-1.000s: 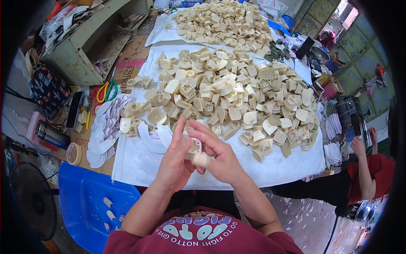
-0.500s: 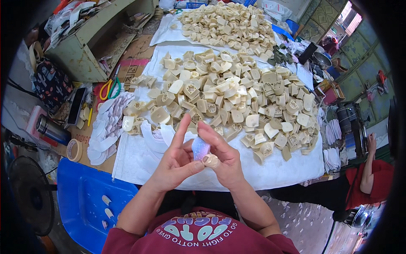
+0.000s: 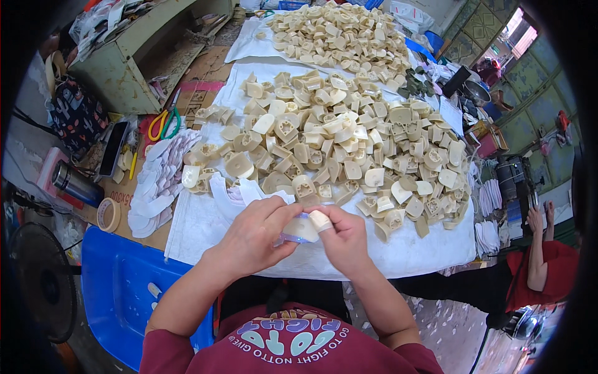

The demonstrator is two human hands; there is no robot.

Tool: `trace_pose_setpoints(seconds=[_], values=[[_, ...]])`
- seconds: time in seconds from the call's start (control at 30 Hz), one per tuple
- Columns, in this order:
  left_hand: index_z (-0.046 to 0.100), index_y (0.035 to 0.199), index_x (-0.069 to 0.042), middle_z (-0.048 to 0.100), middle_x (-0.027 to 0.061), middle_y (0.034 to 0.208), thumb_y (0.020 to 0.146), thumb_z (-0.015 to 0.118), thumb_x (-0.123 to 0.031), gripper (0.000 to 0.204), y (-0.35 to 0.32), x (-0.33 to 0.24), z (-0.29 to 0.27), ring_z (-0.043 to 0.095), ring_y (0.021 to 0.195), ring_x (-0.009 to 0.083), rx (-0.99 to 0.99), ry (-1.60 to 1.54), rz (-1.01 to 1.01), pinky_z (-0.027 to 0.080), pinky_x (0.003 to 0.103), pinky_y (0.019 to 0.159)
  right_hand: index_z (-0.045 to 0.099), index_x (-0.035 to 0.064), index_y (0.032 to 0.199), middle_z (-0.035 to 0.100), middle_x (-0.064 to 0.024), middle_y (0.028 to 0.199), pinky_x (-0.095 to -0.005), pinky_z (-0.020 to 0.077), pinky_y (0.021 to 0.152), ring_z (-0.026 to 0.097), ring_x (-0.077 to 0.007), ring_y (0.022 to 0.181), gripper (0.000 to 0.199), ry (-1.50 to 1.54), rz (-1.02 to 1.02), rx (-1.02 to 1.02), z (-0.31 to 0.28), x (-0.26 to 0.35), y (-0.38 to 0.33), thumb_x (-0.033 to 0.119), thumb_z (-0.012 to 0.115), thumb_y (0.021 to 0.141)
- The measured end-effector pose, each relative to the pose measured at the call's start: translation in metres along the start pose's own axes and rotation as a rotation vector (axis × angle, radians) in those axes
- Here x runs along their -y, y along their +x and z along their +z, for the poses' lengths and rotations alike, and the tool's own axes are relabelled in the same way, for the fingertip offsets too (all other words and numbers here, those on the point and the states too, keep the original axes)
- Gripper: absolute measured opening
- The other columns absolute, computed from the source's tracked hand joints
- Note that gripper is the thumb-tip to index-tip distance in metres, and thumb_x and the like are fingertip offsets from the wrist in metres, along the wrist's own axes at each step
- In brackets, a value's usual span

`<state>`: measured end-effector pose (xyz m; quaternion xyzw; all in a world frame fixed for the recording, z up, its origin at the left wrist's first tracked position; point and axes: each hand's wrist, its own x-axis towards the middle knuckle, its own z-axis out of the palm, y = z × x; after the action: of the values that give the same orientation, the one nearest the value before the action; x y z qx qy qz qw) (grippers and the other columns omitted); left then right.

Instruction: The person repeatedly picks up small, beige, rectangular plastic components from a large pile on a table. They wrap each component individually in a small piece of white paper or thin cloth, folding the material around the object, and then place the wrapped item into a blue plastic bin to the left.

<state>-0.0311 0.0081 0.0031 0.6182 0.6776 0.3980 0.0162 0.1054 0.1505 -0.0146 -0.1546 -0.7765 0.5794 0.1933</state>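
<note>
My left hand and my right hand meet over the near edge of a white cloth. Between their fingers they pinch one cream plastic piece with a thin clear bluish film along its lower edge. A pale bandage wraps my right thumb. Just beyond my hands lies a big heap of cream plastic pieces, spread over the cloth. A curved stack of white flat pieces lies right behind my left hand.
A second heap of cream pieces lies farther back. A fan of white flat pieces, scissors, a tape roll and a flask sit left. A blue tray is lower left. A person in red sits right.
My hands have closed in on the cream piece: the left fingers, raised and spread before, now fold down over it, and the film is pressed against it.
</note>
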Motion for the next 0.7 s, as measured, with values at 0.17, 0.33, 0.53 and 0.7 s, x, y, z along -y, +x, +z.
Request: trace_pose_setpoints(seconds=[0.17,0.33,0.53,0.7], values=[[0.059,0.102,-0.002,0.058,0.0101,0.08,0.059,0.079,-0.008,0.048,0.003,-0.007,0.0,0.058,0.07,0.0271,-0.114,0.034,-0.014,0.047,0.036,0.061,0.065,0.0003,0.111,0.068,-0.0058,0.098,-0.0241,0.0479,0.076,0.06,-0.0087,0.086,0.024,0.346,0.021,0.075,-0.009,-0.003,0.005,0.014,0.053,0.095],[0.057,0.097,-0.003,0.058,0.0095,0.078,0.06,0.079,-0.008,0.043,0.006,-0.011,0.02,0.058,0.06,0.0207,-0.233,0.08,-0.052,0.047,0.031,0.053,0.064,0.0016,0.113,0.067,-0.0039,0.094,-0.0247,0.0477,0.078,0.06,-0.0097,0.087,0.026,0.079,-0.068,-0.086,0.003,0.009,0.006,0.019,0.052,0.097],[0.054,0.094,-0.002,0.058,0.0087,0.06,0.064,0.076,-0.015,0.039,0.007,-0.016,0.039,0.06,0.049,0.0243,-0.427,-0.003,-0.263,0.048,0.034,0.046,0.063,0.001,0.111,0.066,-0.0033,0.093,-0.0249,0.0476,0.079,0.059,-0.0096,0.087,0.029,0.41,0.061,-0.067,0.008,-0.004,0.012,0.023,0.049,0.099],[0.052,0.093,-0.002,0.059,0.007,0.062,0.065,0.079,-0.014,0.041,0.009,-0.013,0.049,0.06,0.049,0.0151,-0.431,-0.015,-0.369,0.048,0.028,0.046,0.06,0.0017,0.117,0.065,-0.0051,0.1,-0.0257,0.0466,0.083,0.059,-0.01,0.09,0.029,0.363,0.102,-0.103,0.015,0.0,0.019,0.021,0.046,0.099]])
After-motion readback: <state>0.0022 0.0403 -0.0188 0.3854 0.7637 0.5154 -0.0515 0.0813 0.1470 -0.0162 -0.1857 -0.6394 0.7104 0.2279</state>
